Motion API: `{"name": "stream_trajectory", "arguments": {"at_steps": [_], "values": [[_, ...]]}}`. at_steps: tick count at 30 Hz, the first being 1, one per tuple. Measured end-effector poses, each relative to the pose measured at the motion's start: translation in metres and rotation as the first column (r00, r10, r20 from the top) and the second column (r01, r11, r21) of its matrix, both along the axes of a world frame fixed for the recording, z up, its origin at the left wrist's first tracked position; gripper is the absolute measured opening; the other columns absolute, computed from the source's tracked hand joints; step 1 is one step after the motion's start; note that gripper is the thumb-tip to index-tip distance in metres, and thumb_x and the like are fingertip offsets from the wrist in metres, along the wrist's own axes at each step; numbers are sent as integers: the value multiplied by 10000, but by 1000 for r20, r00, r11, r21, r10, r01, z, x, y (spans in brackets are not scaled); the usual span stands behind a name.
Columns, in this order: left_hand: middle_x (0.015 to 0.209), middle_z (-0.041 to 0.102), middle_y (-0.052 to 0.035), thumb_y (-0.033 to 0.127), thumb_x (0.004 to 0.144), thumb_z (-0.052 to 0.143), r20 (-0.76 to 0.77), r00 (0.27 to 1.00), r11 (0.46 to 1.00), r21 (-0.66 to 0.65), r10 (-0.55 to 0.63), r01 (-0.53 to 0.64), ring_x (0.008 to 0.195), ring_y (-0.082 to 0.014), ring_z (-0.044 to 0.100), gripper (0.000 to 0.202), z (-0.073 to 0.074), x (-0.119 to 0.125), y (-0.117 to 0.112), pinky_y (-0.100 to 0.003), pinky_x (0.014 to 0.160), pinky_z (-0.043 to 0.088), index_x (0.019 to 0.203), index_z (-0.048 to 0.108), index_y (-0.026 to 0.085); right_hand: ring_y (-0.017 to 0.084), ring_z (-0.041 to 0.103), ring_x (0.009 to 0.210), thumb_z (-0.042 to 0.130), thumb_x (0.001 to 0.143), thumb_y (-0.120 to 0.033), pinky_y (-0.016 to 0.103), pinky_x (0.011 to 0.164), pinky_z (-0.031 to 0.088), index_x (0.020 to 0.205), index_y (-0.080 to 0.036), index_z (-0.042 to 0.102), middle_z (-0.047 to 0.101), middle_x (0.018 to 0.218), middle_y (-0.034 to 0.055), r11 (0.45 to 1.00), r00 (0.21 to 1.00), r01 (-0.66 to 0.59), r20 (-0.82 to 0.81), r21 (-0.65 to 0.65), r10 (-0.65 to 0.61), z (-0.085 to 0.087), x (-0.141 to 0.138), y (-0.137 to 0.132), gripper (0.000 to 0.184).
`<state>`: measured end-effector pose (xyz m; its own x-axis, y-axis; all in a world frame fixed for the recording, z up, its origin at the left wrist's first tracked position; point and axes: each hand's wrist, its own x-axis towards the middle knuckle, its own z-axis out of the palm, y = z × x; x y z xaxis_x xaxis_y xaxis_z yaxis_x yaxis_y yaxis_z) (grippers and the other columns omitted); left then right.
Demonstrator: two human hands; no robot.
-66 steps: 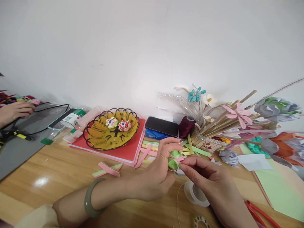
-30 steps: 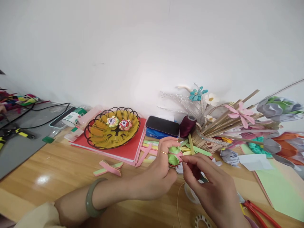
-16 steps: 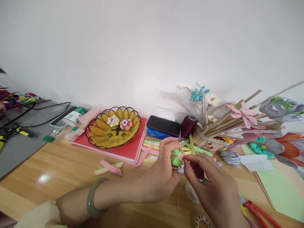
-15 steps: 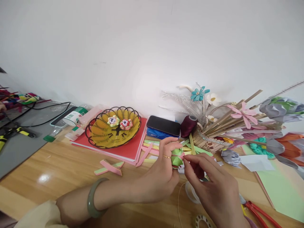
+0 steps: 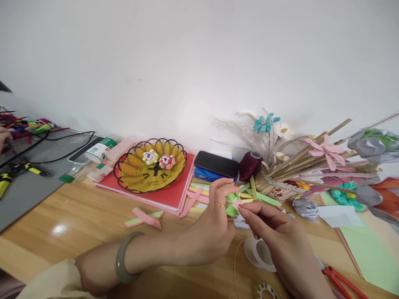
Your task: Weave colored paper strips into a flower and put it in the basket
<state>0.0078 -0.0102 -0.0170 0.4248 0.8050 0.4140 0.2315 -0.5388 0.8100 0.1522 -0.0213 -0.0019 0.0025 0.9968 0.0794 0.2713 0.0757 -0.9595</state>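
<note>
My left hand (image 5: 215, 220) is closed around a small folded paper flower (image 5: 232, 205) with green and pink parts. Its fingers hide the flower's left side. From the right, my right hand (image 5: 274, 232) pinches the pink part at the flower's edge between thumb and finger. Whether a thread or needle is in that pinch is too small to tell. Below the hands stands a white spool (image 5: 254, 253), partly behind my right hand, and a thin pale thread (image 5: 236, 265) curves over the table on its left.
A yellow woven basket (image 5: 131, 174) holds two paper flowers, on red paper (image 5: 179, 195). Behind the hands are a phone (image 5: 216, 164) on a blue pack, a dark thread cone (image 5: 249, 166) and paper strips (image 5: 193, 202). Red-handled scissors (image 5: 338, 278) lie right. Another person's hand (image 5: 3, 136) shows far left.
My right hand's fingers have shifted slightly left and closed in at the flower's edge, uncovering more of the white spool. My left hand keeps its hold. The view has shifted a little.
</note>
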Motion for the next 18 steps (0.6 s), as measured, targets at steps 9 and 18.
{"name": "stream_trajectory", "arguments": {"at_steps": [9, 18], "values": [[1258, 185, -120, -104, 620, 357, 8, 1000, 1000, 5, -27, 27, 1264, -253, 243, 724, 2, 0, 0, -513, 1029, 319, 1204, 141, 267, 145, 601, 641, 665, 712, -386, 212, 584, 490, 686, -212, 668, 661, 683, 2, 999, 997, -42, -62, -24, 40, 2, -1, 0, 176], [1253, 211, -125, -85, 641, 379, -6, 998, 998, -10, -62, 62, 1254, -252, 275, 698, 2, -2, 3, -497, 1025, 323, 1202, 146, 259, 159, 615, 660, 638, 743, -348, 219, 608, 486, 691, -223, 692, 688, 699, 11, 987, 979, -161, 130, 11, 159, 20, 6, 2, 146]]}}
